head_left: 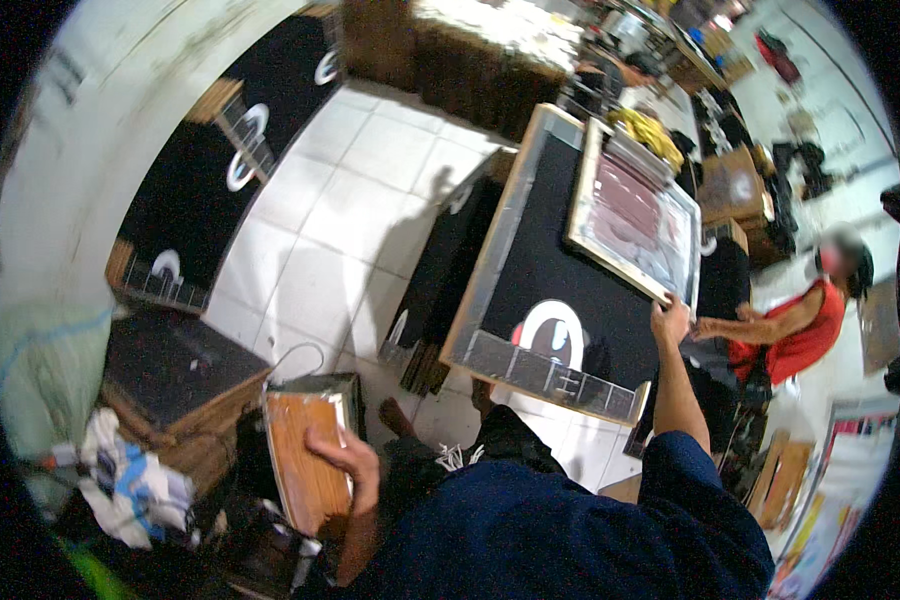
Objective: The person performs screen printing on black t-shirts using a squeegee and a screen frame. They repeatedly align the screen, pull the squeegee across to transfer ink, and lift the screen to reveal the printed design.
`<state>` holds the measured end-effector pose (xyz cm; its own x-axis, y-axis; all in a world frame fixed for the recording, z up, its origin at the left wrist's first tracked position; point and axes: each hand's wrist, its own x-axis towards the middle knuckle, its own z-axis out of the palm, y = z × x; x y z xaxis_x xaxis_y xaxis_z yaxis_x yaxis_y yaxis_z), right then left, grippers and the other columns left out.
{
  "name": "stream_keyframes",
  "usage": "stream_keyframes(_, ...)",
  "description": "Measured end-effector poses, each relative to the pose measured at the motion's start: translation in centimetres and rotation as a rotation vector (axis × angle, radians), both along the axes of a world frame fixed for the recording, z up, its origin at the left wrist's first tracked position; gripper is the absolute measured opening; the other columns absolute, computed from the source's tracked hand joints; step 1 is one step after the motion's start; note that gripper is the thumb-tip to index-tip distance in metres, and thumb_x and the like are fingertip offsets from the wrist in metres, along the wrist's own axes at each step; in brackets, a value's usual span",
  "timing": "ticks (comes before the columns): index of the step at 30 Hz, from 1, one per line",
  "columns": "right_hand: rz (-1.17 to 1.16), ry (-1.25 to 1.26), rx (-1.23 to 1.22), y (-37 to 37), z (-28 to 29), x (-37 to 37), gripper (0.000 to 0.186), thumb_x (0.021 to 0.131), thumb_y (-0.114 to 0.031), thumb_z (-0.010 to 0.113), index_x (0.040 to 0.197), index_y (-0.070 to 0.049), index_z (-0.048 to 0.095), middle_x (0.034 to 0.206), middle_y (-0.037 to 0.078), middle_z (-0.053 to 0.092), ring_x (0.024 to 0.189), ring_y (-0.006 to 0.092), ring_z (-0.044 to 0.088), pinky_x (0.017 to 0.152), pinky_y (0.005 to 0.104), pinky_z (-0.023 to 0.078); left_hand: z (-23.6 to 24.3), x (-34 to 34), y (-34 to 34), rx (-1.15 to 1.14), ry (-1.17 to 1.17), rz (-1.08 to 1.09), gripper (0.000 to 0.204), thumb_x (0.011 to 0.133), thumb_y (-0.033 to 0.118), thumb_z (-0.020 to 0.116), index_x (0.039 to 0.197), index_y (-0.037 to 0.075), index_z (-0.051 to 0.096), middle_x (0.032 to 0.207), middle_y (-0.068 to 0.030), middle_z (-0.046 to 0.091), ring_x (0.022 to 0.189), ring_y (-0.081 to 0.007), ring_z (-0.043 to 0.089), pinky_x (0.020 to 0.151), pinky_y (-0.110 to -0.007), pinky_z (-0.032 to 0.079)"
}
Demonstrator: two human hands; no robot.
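- Counter (pixel 500 250) with a wooden edge, tilted across my view, carries black cloth (pixel 545 255) over most of its top.
- Black panels (pixel 170 195) along the left wall carry white rings too, so I judge that at least one printing pass is done there.
- Co-worker (pixel 785 335) in a red sleeveless top stands beyond the counter's right side, one arm toward the frame; whether that hand touches it, I can't tell.
- Frame (pixel 618 267), wooden-edged, lies over the far right part of the cloth; whatever is beneath it is hidden, so I can't say if that patch is finished.
- Wood-topped box (pixel 295 455) stands at my left, apart from the counter.
- Dark red patch (pixel 625 200) on the frame's mesh looks like ink, so I'd guess a colour remains in work.
- White ring motif (pixel 551 308), with a little red beside it, is printed at the near end; whether it needs more, I can't tell.
- Right hand (pixel 670 322): my fingers (pixel 668 303) are closed on the frame's near corner.
- Left hand (pixel 350 460): spread loosely over the box, nothing held; contact is unclear.
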<state>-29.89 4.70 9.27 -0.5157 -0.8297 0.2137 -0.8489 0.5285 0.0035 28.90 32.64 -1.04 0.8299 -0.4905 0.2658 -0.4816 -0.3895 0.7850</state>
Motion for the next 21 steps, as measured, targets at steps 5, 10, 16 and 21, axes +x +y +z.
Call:
stream_keyframes(5, 0.101, -0.065, -0.138, -8.1, -0.3, -6.9, 0.046, 0.084, -0.034, 0.080, 0.125, -0.017, 0.068, 0.118, 0.012, 0.071, 0.114, 0.0323, 0.063, 0.099, 0.0448, 0.049, 4.3, -11.0, -17.4, -0.025, -0.156, -0.682, 0.049, 0.086, 0.011, 0.071, 0.129, -0.001, 0.053, 0.127, -0.0217, 0.054, 0.119, -0.0415, 0.051, 0.105, -0.053, 0.040)
stream_keyframes(10, 0.310, -0.083, -0.272, -24.2, -3.4, -12.4, 0.058, 0.082, -0.039, 0.082, 0.132, -0.015, 0.064, 0.119, 0.015, 0.068, 0.115, 0.0363, 0.063, 0.099, 0.0455, 0.050, 2.9, -25.5, -32.2, 0.057, -0.135, -1.127, 0.079, 0.078, 0.024, 0.086, 0.144, -0.001, 0.049, 0.141, -0.0229, 0.053, 0.129, -0.0407, 0.051, 0.111, -0.049, 0.042)
stream_keyframes(16, 0.539, -0.116, -0.229, -43.0, -6.7, -14.5, 0.081, 0.080, -0.039, 0.086, 0.148, -0.013, 0.052, 0.141, 0.015, 0.058, 0.132, 0.0330, 0.054, 0.110, 0.0474, 0.044, -1.6, -36.4, -42.8, 0.177, -0.310, -1.193, 0.119, 0.070, 0.045, 0.093, 0.158, -0.002, 0.029, 0.157, -0.0269, 0.039, 0.147, -0.0422, 0.037, 0.122, -0.051, 0.032)
stream_keyframes(21, 0.569, -0.045, 0.024, -48.4, -6.6, -14.1, 0.090, 0.076, -0.037, 0.089, 0.152, -0.015, 0.047, 0.134, 0.015, 0.061, 0.129, 0.0346, 0.055, 0.100, 0.0489, 0.048, -2.0, -37.3, -43.1, 0.228, -0.356, -1.132, 0.131, 0.066, 0.050, 0.094, 0.161, -0.003, 0.021, 0.159, -0.0308, 0.033, 0.148, -0.0445, 0.034, 0.121, -0.053, 0.031)
